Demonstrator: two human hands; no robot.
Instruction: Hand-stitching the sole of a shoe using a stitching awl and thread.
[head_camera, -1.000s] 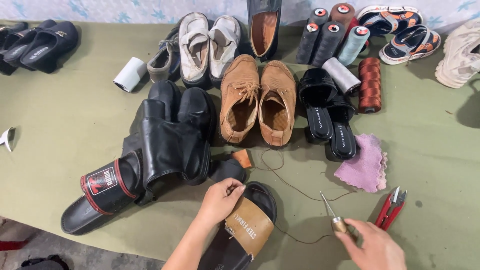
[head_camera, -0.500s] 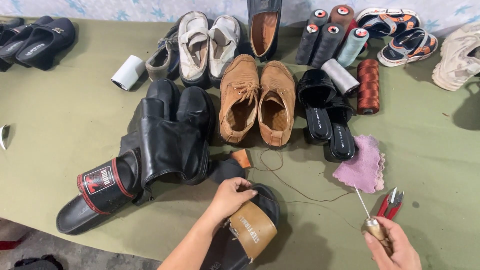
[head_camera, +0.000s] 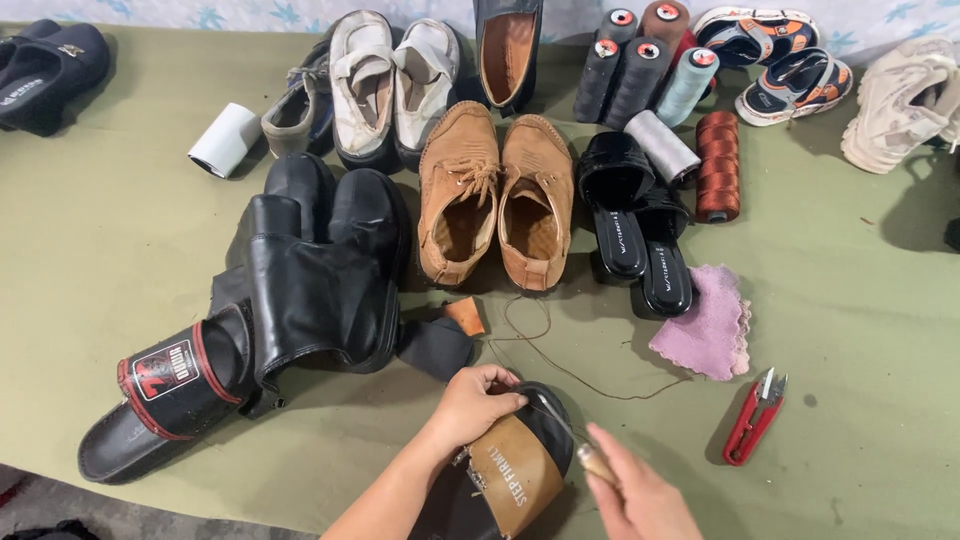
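My left hand grips the toe of a black slide sandal with a tan strap, low in the middle of the view. My right hand holds a wooden-handled awl, its metal tip against the sandal near the left fingers. A dark thread runs from the sandal across the green cloth toward a pink rag. Red thread snips lie to the right of my right hand.
Black boots and a black slide with a red-edged strap lie at left. Tan suede shoes and black heeled sandals sit in the middle. Thread spools, white shoes and other footwear line the far edge.
My right hand has swung the awl from out at the right, tip raised, back in to the sandal. The left hand stays on the sandal.
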